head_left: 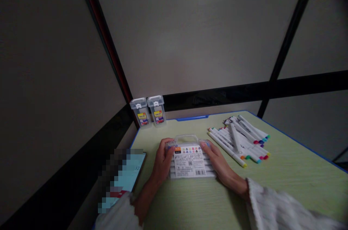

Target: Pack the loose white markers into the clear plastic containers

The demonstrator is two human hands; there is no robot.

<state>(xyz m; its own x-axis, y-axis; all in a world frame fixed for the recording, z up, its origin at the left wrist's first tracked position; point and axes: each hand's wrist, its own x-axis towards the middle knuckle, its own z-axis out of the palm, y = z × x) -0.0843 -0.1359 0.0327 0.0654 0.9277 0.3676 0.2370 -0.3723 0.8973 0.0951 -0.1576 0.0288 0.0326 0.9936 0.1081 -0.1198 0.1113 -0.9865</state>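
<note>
My fluffy pale sleeves (282, 206) are closest to me, and my two hands come out of them. My left hand (161, 159) and my right hand (222, 163) hold a see-through case (191, 161) between them, one on each side. My thumbs are on the side facing me, near the top corners, and a bit of blue shows by each thumb. My other fingers are mostly hidden. A white label (185, 168) covers the middle of the case, with rows of little colored dots, small pictures and a barcode. White bars show at the sides of the label. The handle (186, 136) sticks up past my thumbs, and nobody's fingers are on it. I can't tell if the case touches the table (288, 190) under it. To the right of my grip, a messy pile of white markers (248, 141) lies on the table, with bright ends in yellow, green, red, blue and purple. One marker (235, 137) lies across the others. Past my left hand, at the far corner, two see-through tubs (157, 110) stand side by side with lids on. Left of my left wrist is a light blue flat thing (127, 172), partly blurred out.
</note>
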